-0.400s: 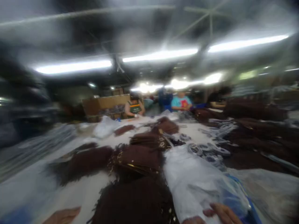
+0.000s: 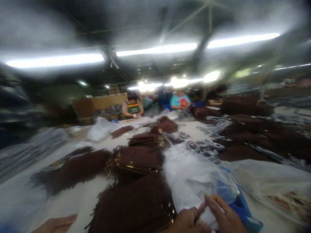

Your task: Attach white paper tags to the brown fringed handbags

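At the bottom, right of centre, my left hand (image 2: 188,220) and my right hand (image 2: 224,213) are close together, fingers pinched near each other. Something small and thin shows between them, too blurred to name. Behind my hands lies a white plastic bag (image 2: 187,174), with a blue packet (image 2: 239,202) beside it. To the left of my left hand is a stack of dark brown fringed bags (image 2: 131,207) with gold-coloured metal fittings along its right edge. My hands are partly cut off by the lower frame edge.
Another person's hand (image 2: 57,224) rests at the lower left. More brown fringed pieces (image 2: 85,165) and grey loops (image 2: 206,147) lie on the white table (image 2: 89,194). A clear plastic bag (image 2: 272,181) lies at right. Co-workers (image 2: 133,108) sit across the table.
The view has shifted, so the scene sits further left and slightly higher. My hands show more fully and have come closer together.
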`<state>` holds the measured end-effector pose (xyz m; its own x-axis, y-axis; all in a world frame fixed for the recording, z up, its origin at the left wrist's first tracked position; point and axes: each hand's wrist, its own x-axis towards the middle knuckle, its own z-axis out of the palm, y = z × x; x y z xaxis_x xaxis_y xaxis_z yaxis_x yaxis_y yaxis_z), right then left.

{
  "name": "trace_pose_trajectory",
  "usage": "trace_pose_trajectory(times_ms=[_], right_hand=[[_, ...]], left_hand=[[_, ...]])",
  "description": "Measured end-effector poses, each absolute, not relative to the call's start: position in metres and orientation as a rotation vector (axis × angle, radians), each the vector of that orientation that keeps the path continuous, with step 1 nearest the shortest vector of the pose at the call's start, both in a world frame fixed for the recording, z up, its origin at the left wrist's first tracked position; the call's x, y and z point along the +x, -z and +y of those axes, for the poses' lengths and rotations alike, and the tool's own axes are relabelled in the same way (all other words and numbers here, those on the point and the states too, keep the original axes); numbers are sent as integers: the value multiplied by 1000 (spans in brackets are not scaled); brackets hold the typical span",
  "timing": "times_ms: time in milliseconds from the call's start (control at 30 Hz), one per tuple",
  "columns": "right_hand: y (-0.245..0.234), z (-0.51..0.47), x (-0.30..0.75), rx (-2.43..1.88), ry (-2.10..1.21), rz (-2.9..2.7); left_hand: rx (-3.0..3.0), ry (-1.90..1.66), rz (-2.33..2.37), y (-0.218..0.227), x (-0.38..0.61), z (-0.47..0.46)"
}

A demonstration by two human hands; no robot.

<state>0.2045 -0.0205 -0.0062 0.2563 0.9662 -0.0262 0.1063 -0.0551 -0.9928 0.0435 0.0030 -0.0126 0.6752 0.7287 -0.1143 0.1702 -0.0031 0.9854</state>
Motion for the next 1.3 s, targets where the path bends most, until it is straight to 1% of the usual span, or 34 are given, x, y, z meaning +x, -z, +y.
trace_pose_trajectory(times_ms=[133, 300, 400, 533, 667, 833, 1000, 1100, 1200, 1300], right_hand=[[15, -34, 188, -1453, -1021, -1030], [40, -29, 189, -1537, -914, -1078], [47, -18, 197, -1574, -835, -1102], [44, -3, 212, -1534, -840, -1116], [41, 3, 223, -1485, -987, -1027], [50, 10, 224, -1507, -1164, -839], [57, 20, 219, -1525, -1176, -869], [58, 26, 223, -1514, -1126, -922], [58, 30, 229, -1471, -1089, -864], [56, 30, 233, -1395, -1180, -682]], left_hand=[[1435, -585, 649, 30, 48, -9], [1293, -583, 624, 59, 57, -13], [1242, -573, 661, 68, 68, -5], [1213, -543, 662, 66, 77, 9], [1193, -462, 673, 60, 75, 22], [1213, -396, 599, 58, 75, 37], [1196, -477, 644, 68, 89, 45], [1138, -522, 718, 72, 98, 46], [1063, -536, 811, 62, 100, 45], [990, -526, 874, 45, 95, 46]])
